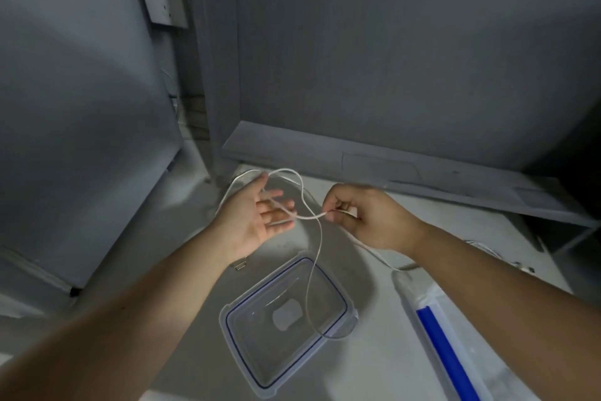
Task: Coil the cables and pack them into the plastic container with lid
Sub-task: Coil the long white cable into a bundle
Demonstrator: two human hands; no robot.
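One white cable [320, 238] is in hand, and several slips are judged possible. The loops laid over the straight fingers of the left hand [257, 215] could slide off, since nothing is closed over them, and the coil would be undone. The long slack hangs down and trails over the clear container part [260, 378]. If pulled, it could be snagged on the rim or a corner flap, and that light part might be dragged across the table [374, 368]. A twist could also be built in where the strands cross between the hands, so that the coil springs apart once packed.

The cable is seen as thin, pale and limp. It is held above the table, looped round the left fingers and crossed over itself. The grip of the right hand [367, 218] is pinched on it, while the left grip is spread, palm up. Whether the clear part with the blue seal is tub or lid cannot be told. A second clear part with a blue strip [445, 352] is seen to the right, and further cables [481, 246] are seen by the table's far right edge.
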